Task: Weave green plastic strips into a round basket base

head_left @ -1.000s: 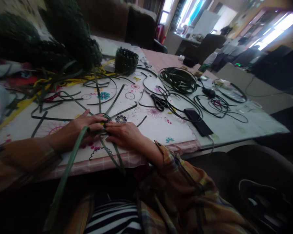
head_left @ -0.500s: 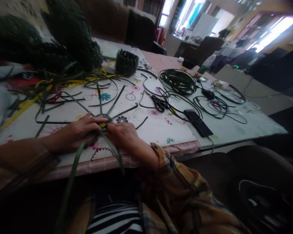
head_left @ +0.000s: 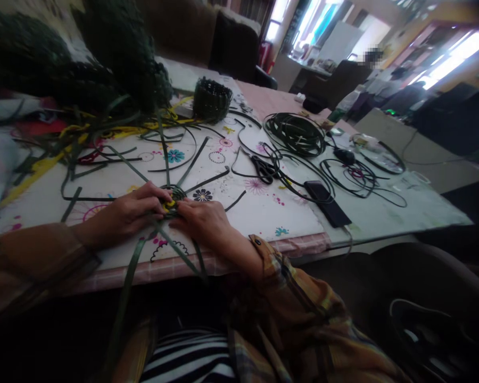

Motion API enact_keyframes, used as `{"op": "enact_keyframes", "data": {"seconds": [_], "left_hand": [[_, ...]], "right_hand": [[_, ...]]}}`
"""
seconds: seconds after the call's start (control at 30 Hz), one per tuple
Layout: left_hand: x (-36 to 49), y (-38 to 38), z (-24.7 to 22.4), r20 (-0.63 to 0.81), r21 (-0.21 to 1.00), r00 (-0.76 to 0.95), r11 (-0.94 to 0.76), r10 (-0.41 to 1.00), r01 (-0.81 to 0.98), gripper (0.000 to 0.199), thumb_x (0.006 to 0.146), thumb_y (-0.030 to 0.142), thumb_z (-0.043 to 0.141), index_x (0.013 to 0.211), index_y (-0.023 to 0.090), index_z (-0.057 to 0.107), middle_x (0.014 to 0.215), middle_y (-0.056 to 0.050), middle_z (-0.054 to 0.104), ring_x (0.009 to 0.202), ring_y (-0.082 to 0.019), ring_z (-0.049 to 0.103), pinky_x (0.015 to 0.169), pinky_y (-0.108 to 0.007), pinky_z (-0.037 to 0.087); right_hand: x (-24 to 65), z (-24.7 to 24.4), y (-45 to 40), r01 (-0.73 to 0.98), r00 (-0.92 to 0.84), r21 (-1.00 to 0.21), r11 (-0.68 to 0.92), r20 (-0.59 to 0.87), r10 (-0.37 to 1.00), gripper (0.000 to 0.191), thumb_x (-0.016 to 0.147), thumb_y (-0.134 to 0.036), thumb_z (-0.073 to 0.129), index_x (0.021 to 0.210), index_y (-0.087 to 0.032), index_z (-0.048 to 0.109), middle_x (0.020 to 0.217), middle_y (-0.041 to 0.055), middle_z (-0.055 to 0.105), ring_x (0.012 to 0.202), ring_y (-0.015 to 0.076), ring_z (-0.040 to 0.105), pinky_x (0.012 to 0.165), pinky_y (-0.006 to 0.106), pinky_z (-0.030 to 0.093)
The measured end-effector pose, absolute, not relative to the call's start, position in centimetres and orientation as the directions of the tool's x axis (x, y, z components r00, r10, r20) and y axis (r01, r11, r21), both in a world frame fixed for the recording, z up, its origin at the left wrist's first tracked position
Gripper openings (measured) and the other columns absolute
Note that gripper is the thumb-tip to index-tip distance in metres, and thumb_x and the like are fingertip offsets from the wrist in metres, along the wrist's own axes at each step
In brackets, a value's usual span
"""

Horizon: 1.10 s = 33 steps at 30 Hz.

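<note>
head view | left hand (head_left: 130, 213) and right hand (head_left: 201, 218) lie close together at the near table (head_left: 263, 213) edge, fingers pressed on a small woven base (head_left: 174, 194) of dark green strips, spokes fanning outward | scissors (head_left: 263, 169), black phone (head_left: 327, 203), coiled strips (head_left: 295, 133), small woven basket (head_left: 211, 99) lie beyond.

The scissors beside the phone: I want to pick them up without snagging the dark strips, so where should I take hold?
Probably grip the scissors by the dark handle loops at the near end, coming from the table's near edge. The blades seem to point away toward the coiled strips, and loose strips curve close on their left, so lift straight up.
</note>
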<state>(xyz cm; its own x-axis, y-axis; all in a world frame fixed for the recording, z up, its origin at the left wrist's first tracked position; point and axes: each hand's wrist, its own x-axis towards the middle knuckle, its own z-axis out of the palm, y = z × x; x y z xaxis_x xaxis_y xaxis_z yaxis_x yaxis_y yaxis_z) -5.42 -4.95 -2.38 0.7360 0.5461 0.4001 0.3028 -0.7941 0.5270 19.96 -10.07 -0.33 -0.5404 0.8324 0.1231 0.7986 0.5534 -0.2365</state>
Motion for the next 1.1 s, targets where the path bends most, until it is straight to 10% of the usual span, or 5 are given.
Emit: {"op": "enact_keyframes", "data": {"seconds": [0.33, 0.6, 0.83, 1.1], "left_hand": [[-6.1, -5.4, -2.0, 0.429, 0.455, 0.754, -0.840, 0.497, 0.295, 0.018, 0.110, 0.024, 0.060, 0.095, 0.024, 0.069, 0.138, -0.008, 0.066, 0.142, -0.027, 0.060, 0.124, -0.040, 0.051], [-6.3, -5.0, -2.6, 0.406, 0.487, 0.779, -0.835, 0.477, 0.257, 0.022, 0.110, 0.023, 0.056, 0.092, 0.022, 0.068, 0.121, -0.009, 0.070, 0.129, -0.025, 0.065, 0.132, -0.048, 0.041], [-6.6, -4.8, -2.6, 0.424, 0.488, 0.763, -0.832, 0.489, 0.262, 0.018, 0.108, 0.028, 0.061, 0.095, 0.025, 0.075, 0.113, -0.006, 0.070, 0.111, -0.022, 0.067, 0.135, -0.049, 0.036], [-6.9, -4.9, -1.7, 0.321, 0.487, 0.813, -0.821, 0.486, 0.298, 0.024, 0.110, 0.031, 0.060, 0.099, 0.024, 0.080, 0.112, -0.007, 0.074, 0.106, -0.022, 0.070, 0.131, -0.048, 0.041]], "right_hand": [[20.3, -1.7, -10.2, 0.745, -0.595, -0.223, 0.628, 0.203, 0.778, 0.026, 0.117, -0.034, 0.055, 0.120, -0.018, 0.075, 0.128, 0.0106, 0.082, 0.126, 0.0214, 0.074, 0.086, 0.026, 0.059], [20.9, -0.8, -10.5, 0.692, -0.702, -0.109, 0.714, 0.129, 0.700, 0.047, 0.117, -0.020, 0.045, 0.162, -0.029, 0.055, 0.148, 0.0091, 0.070, 0.131, 0.0220, 0.068, 0.096, 0.031, 0.064], [20.5, -0.6, -11.1, 0.660, -0.744, -0.025, 0.750, 0.117, 0.658, 0.049, 0.116, -0.053, 0.050, 0.156, -0.027, 0.061, 0.142, 0.0145, 0.068, 0.128, 0.0254, 0.064, 0.098, 0.036, 0.064], [19.2, 0.2, -11.1, 0.729, -0.675, -0.063, 0.681, 0.095, 0.731, 0.039, 0.118, -0.048, 0.048, 0.135, -0.023, 0.073, 0.124, 0.0134, 0.076, 0.115, 0.0264, 0.072, 0.095, 0.038, 0.058]]}}
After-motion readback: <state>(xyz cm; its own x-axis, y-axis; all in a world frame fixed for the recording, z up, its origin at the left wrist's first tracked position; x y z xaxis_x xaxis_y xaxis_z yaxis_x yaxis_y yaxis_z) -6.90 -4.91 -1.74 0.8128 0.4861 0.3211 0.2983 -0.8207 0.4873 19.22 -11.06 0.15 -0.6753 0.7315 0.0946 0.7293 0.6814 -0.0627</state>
